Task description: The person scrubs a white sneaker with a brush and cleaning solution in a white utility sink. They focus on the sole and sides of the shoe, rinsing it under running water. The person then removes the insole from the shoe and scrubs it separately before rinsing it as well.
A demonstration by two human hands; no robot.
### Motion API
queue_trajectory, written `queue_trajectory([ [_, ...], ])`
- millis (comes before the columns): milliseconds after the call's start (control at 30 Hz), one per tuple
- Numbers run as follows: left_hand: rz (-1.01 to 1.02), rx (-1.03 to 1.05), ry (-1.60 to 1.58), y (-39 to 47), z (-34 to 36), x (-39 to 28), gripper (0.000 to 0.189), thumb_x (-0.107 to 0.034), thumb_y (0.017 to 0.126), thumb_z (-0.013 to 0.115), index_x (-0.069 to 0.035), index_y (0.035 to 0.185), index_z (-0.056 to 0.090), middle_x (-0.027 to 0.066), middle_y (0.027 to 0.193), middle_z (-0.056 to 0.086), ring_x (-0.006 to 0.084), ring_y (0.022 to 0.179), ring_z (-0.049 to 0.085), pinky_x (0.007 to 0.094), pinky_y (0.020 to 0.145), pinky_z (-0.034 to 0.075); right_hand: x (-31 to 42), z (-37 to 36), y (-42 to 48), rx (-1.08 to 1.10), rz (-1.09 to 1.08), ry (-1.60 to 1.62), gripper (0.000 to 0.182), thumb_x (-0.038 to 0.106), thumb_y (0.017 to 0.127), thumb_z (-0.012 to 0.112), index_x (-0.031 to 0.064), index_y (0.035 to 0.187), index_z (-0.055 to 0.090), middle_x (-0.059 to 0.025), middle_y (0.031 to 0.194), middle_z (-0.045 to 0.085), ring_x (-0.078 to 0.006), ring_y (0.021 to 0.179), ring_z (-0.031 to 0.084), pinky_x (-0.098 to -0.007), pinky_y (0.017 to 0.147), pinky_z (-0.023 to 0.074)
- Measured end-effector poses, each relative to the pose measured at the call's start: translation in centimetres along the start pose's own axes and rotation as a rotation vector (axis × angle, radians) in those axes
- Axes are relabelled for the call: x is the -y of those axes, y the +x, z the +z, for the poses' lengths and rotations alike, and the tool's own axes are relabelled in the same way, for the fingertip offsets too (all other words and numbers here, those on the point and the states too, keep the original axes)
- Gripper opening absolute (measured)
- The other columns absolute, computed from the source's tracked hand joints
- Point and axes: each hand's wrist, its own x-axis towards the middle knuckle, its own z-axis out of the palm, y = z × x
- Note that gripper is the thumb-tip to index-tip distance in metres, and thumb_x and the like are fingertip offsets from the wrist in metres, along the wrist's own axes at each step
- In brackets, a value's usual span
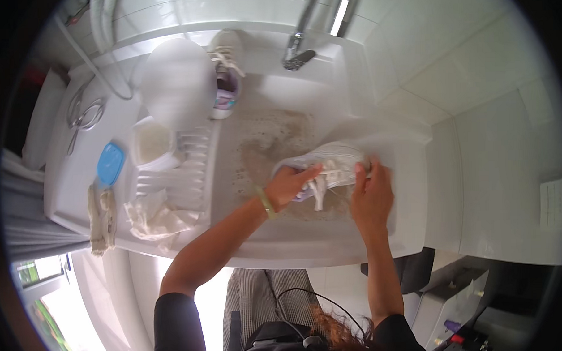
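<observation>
A white sneaker (338,155) with loose pale laces lies on its side above dirty water in the white sink basin (250,232). My left hand (288,184) grips it by its lilac-lined opening, thumb over the tongue and laces. At the toe is my right hand (372,191), its thumb on the upper and its blurred fingers around the tip. Whether those fingers also hold something small is hidden. The matching sneaker (226,75) stands at the basin's back left, toe towards the wall.
Left of the basin, a white tub (154,143) stands by the ribbed washboard (170,186). Nearby lie a blue lid (111,164), a crumpled cloth (159,214), pale strips of fabric (101,221) and a coiled cord (86,117). A blurred white round object (178,84) and the faucet (298,59) overhang the sink.
</observation>
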Motion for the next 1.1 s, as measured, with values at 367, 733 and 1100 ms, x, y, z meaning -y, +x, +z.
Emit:
queue_trajectory([
  [367,0.194,-0.615,0.708,-0.2,-4.3,1.9,0.03,-0.035,0.095,0.064,-0.008,0.107,0.067,0.0066,0.097,0.063,0.0188,0.091,0.06,0.0296,0.084,0.046,19.3,6.6,-1.3,0.199,-0.987,0.555,0.028,0.006,0.081,0.07,0.0093,0.109,0.07,-0.0051,0.111,0.068,-0.0234,0.099,0.064,-0.0388,0.094,0.0467],
  [733,-0.06,-0.446,-0.554,0.7,-0.9,-1.6,0.048,-0.043,0.094,0.063,-0.002,0.12,0.062,0.0121,0.121,0.063,0.0255,0.104,0.061,0.0374,0.091,0.049,28.7,13.8,-1.6,0.586,-1.063,0.131,0.004,0.009,0.067,0.065,0.0095,0.07,0.068,-0.0096,0.075,0.069,-0.0221,0.076,0.067,-0.0356,0.092,0.0401],
  [1100,0.076,-0.196,-0.59,0.9,-2.5,-1.1,0.035,-0.025,0.1,0.057,-0.001,0.124,0.057,0.0108,0.119,0.064,0.0215,0.108,0.062,0.0368,0.092,0.051,23.2,9.5,0.4,0.387,-0.72,0.887,0.009,0.0,0.077,0.067,0.0045,0.085,0.065,-0.0098,0.082,0.067,-0.0291,0.081,0.065,-0.0412,0.071,0.0505],
])
